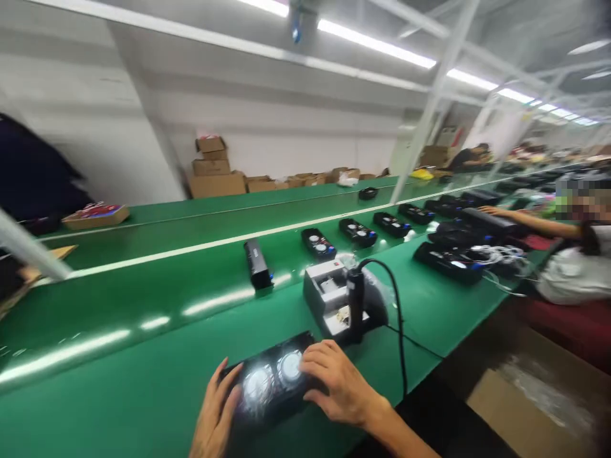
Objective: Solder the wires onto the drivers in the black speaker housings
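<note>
Left hand (217,410), right hand (340,385), holding black two-dial unit (270,381), green conveyor belt (95,407)

Head-worn view, looking forward and down along a green workbench (119,407), close above the left hand (217,410) and right hand (338,385)

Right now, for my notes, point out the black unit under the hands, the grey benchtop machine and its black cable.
Black unit (258,387), head view, on its left dial.
Grey benchtop machine (324,294), head view, on its casing top.
Black cable (399,318), head view, on its hanging loop.
</note>
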Tool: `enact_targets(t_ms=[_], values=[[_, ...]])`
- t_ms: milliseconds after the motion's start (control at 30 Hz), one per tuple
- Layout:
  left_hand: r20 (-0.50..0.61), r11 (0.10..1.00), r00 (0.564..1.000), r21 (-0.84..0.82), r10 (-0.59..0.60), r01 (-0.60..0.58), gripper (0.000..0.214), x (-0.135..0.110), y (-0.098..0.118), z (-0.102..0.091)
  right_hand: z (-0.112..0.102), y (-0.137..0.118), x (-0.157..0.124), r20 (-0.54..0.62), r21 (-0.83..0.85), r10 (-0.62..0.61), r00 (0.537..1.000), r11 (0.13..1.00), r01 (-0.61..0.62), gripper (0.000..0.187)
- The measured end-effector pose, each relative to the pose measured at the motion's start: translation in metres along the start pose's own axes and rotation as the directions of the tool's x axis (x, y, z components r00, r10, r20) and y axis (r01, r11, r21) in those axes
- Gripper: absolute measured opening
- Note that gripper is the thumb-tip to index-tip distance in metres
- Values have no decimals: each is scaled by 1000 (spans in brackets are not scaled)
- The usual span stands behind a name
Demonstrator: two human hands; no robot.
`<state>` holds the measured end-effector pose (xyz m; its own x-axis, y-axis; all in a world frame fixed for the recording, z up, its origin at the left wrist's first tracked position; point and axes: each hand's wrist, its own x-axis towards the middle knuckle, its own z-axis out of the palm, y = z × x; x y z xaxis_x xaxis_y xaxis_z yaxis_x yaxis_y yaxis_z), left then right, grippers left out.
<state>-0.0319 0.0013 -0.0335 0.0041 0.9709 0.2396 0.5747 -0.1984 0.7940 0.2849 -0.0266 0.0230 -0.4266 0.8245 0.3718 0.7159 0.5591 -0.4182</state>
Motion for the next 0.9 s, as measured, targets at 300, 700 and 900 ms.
enact_targets(t_ms=[300, 700, 900], values=[[-19, 989, 993, -99, -116, 113, 43, -9, 12, -24, 47, -41, 48, -188, 336, -74, 979, 932, 135, 9], [-59, 997, 998, -65, 25, -28, 28, -15, 19, -28, 49, -42, 61, -211, 427, 165, 963, 902, -61, 16], [152, 959, 949, 24, 275, -281, 38, -19, 30, -37, 10, -38, 59, 129, 63, -258, 958, 966, 252, 25]])
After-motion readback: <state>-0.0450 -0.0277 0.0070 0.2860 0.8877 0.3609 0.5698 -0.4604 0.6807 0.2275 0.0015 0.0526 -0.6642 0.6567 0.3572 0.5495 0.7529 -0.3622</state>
